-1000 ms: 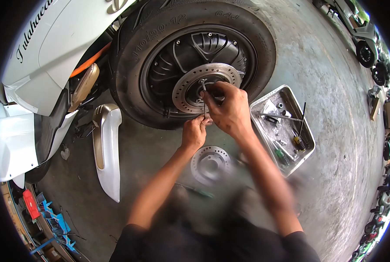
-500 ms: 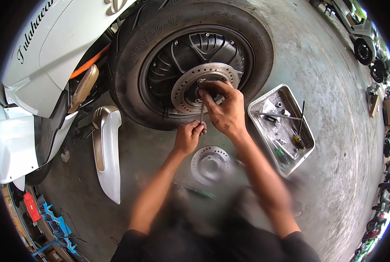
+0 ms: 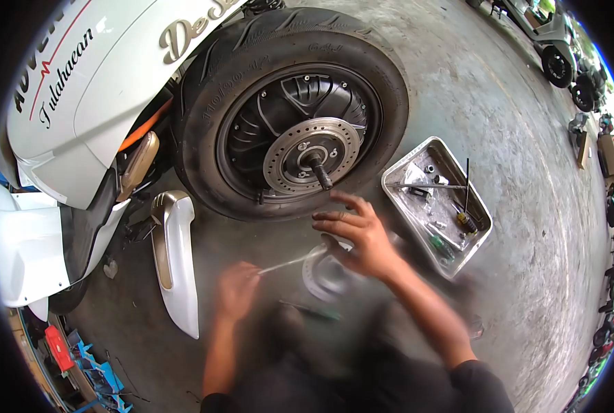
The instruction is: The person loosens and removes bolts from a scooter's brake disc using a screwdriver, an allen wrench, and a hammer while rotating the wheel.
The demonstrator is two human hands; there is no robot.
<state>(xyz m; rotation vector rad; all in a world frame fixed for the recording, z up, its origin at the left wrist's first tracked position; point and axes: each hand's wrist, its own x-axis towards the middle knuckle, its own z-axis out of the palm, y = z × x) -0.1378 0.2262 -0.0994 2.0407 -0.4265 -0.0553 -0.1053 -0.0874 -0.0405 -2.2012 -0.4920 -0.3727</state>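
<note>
My left hand (image 3: 236, 289), blurred by motion, is closed around one end of a slim metal rod (image 3: 283, 265). The rod slants up to the right, its far end close to my right thumb. My right hand (image 3: 359, 235) is open with fingers spread, just below the axle (image 3: 320, 173) of the scooter wheel. A drilled brake disc (image 3: 349, 138) sits around that axle on the black hub (image 3: 255, 113), with bolt heads showing on it. The tyre (image 3: 200, 151) surrounds the hub. Beneath the rod, a second brake disc (image 3: 311, 281) lies on the floor, partly hidden by my right hand.
To the right stands a metal tray (image 3: 486, 237) holding sockets, a yellow-black screwdriver (image 3: 466, 221) and other tools. A green-handled tool (image 3: 314, 311) lies near my legs. White scooter bodywork (image 3: 80, 131) and a silver-white trim piece (image 3: 181, 275) are at left.
Both hands have come away from the hub, down toward me, uncovering the axle. My left hand has carried the rod down and left; my right hand has spread its fingers. The view has shifted slightly.
</note>
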